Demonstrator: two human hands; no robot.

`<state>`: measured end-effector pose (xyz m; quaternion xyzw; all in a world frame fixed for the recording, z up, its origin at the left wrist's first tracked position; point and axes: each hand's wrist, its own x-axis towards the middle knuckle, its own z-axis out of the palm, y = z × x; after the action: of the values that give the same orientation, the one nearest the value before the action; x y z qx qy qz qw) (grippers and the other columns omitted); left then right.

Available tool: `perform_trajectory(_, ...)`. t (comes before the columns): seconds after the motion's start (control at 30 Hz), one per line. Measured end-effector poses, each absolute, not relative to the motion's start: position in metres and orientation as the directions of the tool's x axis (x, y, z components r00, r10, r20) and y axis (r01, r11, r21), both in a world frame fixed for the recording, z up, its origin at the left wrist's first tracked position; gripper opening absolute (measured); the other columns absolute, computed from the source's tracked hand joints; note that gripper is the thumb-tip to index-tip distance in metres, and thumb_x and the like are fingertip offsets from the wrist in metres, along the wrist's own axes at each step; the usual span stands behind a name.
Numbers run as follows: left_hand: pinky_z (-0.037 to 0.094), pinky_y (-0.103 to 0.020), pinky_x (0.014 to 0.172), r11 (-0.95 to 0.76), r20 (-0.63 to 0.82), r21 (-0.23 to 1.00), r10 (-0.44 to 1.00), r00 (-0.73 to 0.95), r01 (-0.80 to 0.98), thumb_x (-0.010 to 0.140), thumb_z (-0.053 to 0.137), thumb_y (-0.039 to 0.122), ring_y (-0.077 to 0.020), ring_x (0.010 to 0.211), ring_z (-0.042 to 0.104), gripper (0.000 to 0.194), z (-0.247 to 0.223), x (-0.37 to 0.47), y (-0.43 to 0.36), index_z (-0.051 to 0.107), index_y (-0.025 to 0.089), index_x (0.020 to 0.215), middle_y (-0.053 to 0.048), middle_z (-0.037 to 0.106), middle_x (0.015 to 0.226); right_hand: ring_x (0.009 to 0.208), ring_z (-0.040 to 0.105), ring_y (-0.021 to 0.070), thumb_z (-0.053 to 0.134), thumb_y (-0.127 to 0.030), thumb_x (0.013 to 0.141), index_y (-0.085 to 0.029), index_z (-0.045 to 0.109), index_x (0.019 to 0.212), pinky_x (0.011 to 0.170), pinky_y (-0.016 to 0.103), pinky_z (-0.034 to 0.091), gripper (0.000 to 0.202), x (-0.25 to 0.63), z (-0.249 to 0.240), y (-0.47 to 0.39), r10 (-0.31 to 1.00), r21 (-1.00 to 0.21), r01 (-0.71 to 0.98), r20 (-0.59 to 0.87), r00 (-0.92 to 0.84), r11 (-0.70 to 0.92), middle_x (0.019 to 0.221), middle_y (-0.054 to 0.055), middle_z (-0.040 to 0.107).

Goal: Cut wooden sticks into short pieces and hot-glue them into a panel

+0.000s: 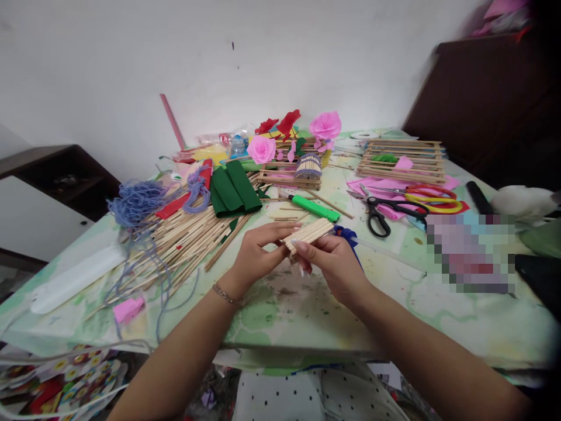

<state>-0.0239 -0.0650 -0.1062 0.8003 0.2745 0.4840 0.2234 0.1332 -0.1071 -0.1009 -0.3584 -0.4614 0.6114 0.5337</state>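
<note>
Between both hands is a small flat panel of short wooden sticks (312,231) laid side by side, tilted above the table. My left hand (263,248) grips its left end with closed fingers. My right hand (331,260) pinches the near edge, thumb on top and fingers underneath. Just behind the panel lies a green utility knife (315,207), near some cut stick pieces (287,214). A blue-wrapped handle (346,234) shows right behind my right hand; what tool it belongs to is unclear.
Loose sticks (193,240), purple yarn (138,202) and green paper (234,190) lie to the left. Behind stand paper flowers (262,149) on a stick frame. Black scissors (379,216), coloured-handled scissors (438,202) and another stick frame (401,161) are at right.
</note>
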Motion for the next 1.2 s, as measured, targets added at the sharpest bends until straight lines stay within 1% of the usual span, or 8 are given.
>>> perform_trajectory(0.17,0.050,-0.038,0.092,-0.691,0.497,0.719,0.587,0.639,0.075,0.075,0.068,0.026,-0.0276,0.119,0.056,0.044,-0.088,-0.044,-0.059,0.066,0.024,0.119,-0.012,0.061,0.128,0.045,0.050,0.0084,0.080,-0.036,0.065,-0.015,0.068,0.061,0.046,0.022,0.039,0.024,0.137,-0.105,-0.110,0.956,-0.981,-0.181,0.122,-0.265,0.075,0.049,-0.002,0.059)
perform_trajectory(0.27,0.047,-0.040,0.095,-0.447,0.383,0.892,0.676,0.630,-0.062,0.077,0.062,0.033,-0.0304,0.121,0.053,0.039,-0.087,-0.050,-0.054,0.069,0.022,0.114,-0.012,0.060,0.130,0.045,0.048,0.0078,0.078,-0.039,0.068,-0.015,0.065,0.059,0.045,0.021,0.038,0.029,0.140,-0.104,-0.112,0.926,-0.985,-0.163,0.112,-0.361,0.056,0.049,-0.002,0.057)
perform_trajectory(0.37,0.045,-0.045,0.096,-0.163,0.293,0.950,0.762,0.578,-0.267,0.078,0.056,0.038,-0.0315,0.118,0.055,0.041,-0.094,-0.043,-0.052,0.068,0.021,0.113,-0.012,0.063,0.125,0.044,0.045,0.0067,0.075,-0.044,0.070,-0.014,0.063,0.060,0.042,0.020,0.033,0.034,0.142,-0.100,-0.113,0.859,-0.995,-0.103,0.052,-0.509,-0.001,0.049,-0.002,0.054)
perform_trajectory(0.43,0.045,-0.046,0.096,-0.036,0.217,0.953,0.778,0.590,-0.302,0.080,0.052,0.044,-0.0317,0.119,0.055,0.044,-0.099,-0.033,-0.054,0.067,0.020,0.114,-0.012,0.062,0.126,0.045,0.045,0.0067,0.073,-0.045,0.071,-0.014,0.065,0.066,0.041,0.019,0.033,0.033,0.143,-0.098,-0.114,0.774,-0.998,-0.042,-0.002,-0.633,-0.036,0.052,-0.002,0.054)
perform_trajectory(0.53,0.046,-0.045,0.093,0.012,0.153,0.963,0.798,0.583,-0.269,0.084,0.043,0.056,-0.0302,0.109,0.060,0.049,-0.103,-0.018,-0.062,0.073,0.018,0.092,-0.012,0.068,0.113,0.045,0.045,0.0064,0.071,-0.047,0.072,-0.014,0.064,0.067,0.041,0.019,0.033,0.033,0.141,-0.098,-0.115,0.669,-0.997,0.034,-0.075,-0.740,-0.075,0.053,-0.003,0.053)
perform_trajectory(0.77,0.048,-0.033,0.075,-0.060,0.147,0.975,0.895,0.421,-0.213,0.087,0.047,0.047,-0.0173,0.067,0.059,0.044,-0.110,-0.007,-0.069,0.063,0.018,0.057,-0.006,0.064,0.066,0.048,0.044,0.0064,0.071,-0.049,0.072,-0.014,0.063,0.068,0.046,0.019,0.035,0.036,0.135,-0.105,-0.113,0.700,-0.993,0.084,-0.118,-0.704,-0.083,0.055,-0.003,0.053)
perform_trajectory(0.97,0.049,-0.031,0.065,0.299,-0.126,0.926,0.821,0.556,-0.231,0.079,0.051,0.052,-0.0180,0.064,0.060,0.043,-0.113,-0.011,-0.066,0.066,0.015,0.065,-0.008,0.065,0.068,0.060,0.048,0.0105,0.066,-0.041,0.079,-0.014,0.068,0.077,0.056,0.023,0.040,0.028,0.135,-0.103,-0.115,0.673,-0.982,0.127,-0.002,-0.740,0.137,0.063,-0.001,0.057)
perform_trajectory(1.2,0.040,-0.025,0.042,0.560,-0.422,0.785,0.796,0.433,-0.265,0.083,0.041,0.057,-0.0135,0.041,0.050,0.053,-0.115,-0.007,-0.061,0.059,0.015,0.055,-0.004,0.055,0.047,0.057,0.047,0.0103,0.060,-0.036,0.085,-0.015,0.063,0.069,0.055,0.023,0.038,0.026,0.136,-0.104,-0.112,0.744,-0.879,0.290,0.103,-0.660,0.378,0.061,-0.001,0.056)
